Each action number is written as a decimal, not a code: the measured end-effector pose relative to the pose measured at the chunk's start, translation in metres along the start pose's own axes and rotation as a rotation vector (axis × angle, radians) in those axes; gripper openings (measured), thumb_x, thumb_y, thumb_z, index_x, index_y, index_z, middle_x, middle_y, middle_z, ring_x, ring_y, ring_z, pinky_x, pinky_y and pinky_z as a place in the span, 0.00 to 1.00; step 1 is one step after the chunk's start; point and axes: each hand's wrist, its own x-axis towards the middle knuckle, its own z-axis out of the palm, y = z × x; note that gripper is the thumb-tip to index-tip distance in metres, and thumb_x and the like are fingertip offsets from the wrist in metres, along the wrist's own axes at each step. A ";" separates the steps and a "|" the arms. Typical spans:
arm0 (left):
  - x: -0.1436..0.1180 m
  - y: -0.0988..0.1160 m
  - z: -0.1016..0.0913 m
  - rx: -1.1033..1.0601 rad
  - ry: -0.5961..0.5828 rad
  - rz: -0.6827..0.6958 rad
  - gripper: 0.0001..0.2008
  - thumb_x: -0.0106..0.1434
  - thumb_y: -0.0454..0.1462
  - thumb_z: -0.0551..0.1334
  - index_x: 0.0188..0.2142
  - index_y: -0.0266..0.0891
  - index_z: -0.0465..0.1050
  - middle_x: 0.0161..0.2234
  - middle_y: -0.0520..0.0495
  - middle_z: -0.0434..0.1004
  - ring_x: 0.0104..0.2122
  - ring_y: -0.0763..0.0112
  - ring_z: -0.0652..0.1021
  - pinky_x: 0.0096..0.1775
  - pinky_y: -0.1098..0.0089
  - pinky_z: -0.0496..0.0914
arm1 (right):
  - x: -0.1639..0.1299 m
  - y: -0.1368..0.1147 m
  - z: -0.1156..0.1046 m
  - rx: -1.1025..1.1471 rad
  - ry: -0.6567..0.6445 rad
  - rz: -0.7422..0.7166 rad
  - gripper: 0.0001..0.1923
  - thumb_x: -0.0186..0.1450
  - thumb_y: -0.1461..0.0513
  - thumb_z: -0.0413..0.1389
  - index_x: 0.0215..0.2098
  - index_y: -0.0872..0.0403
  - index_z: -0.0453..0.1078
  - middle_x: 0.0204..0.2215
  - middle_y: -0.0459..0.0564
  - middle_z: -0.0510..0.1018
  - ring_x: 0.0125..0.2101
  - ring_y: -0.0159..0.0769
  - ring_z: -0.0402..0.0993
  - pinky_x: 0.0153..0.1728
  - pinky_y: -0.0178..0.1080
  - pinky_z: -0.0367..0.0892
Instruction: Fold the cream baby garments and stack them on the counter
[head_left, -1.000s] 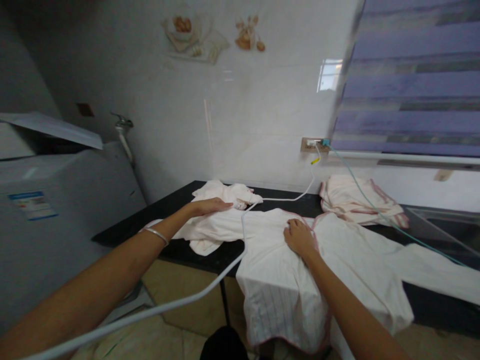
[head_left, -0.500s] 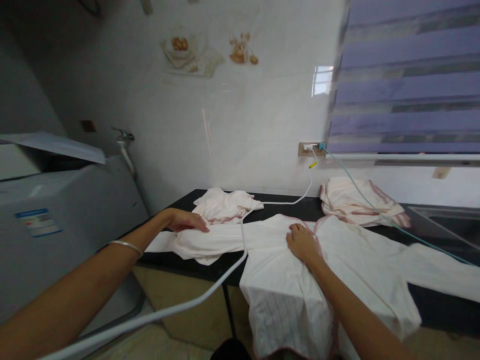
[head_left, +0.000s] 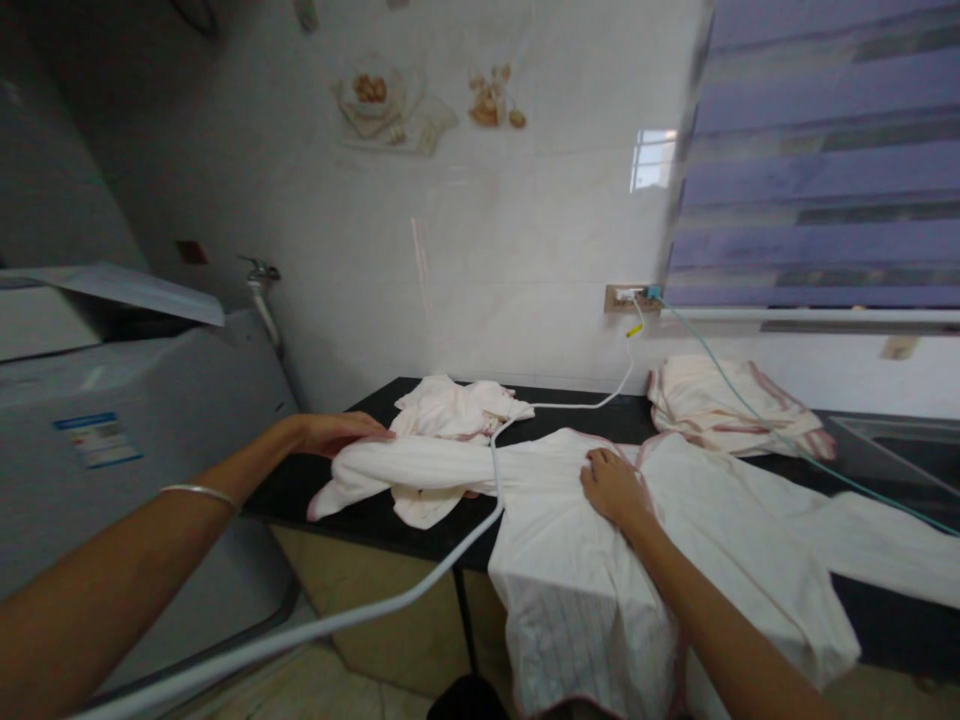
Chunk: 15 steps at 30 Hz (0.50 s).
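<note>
A white long-sleeved shirt [head_left: 577,560] with pink edging lies spread on the black counter, its lower part hanging over the front edge. My left hand [head_left: 349,432] grips the upper edge of its left-lying sleeve [head_left: 420,465], which is drawn out sideways. The end of that sleeve droops towards the counter below my fingers. On the shirt's upper middle, beside the pink edging, my right hand [head_left: 616,488] rests palm down with the fingers laid on the cloth. The other sleeve [head_left: 892,535] stretches off to the right.
A crumpled pale garment [head_left: 454,405] lies behind the sleeve, and a folded stack [head_left: 731,400] sits at the back right. A white cable [head_left: 442,560] crosses the shirt from the wall socket [head_left: 630,297]. A grey washing machine [head_left: 172,400] stands left.
My left hand has moved left and slightly up along the sleeve, whose cloth is now stretched and partly lifted. The right hand stays on the shirt. The view has shifted slightly.
</note>
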 end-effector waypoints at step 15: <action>-0.013 -0.046 -0.038 -0.116 -0.009 -0.010 0.30 0.46 0.57 0.74 0.38 0.36 0.82 0.36 0.47 0.84 0.36 0.65 0.77 0.38 0.75 0.69 | 0.001 0.001 0.001 0.009 -0.019 0.009 0.19 0.71 0.58 0.50 0.57 0.54 0.70 0.58 0.58 0.75 0.58 0.45 0.69 0.58 0.42 0.59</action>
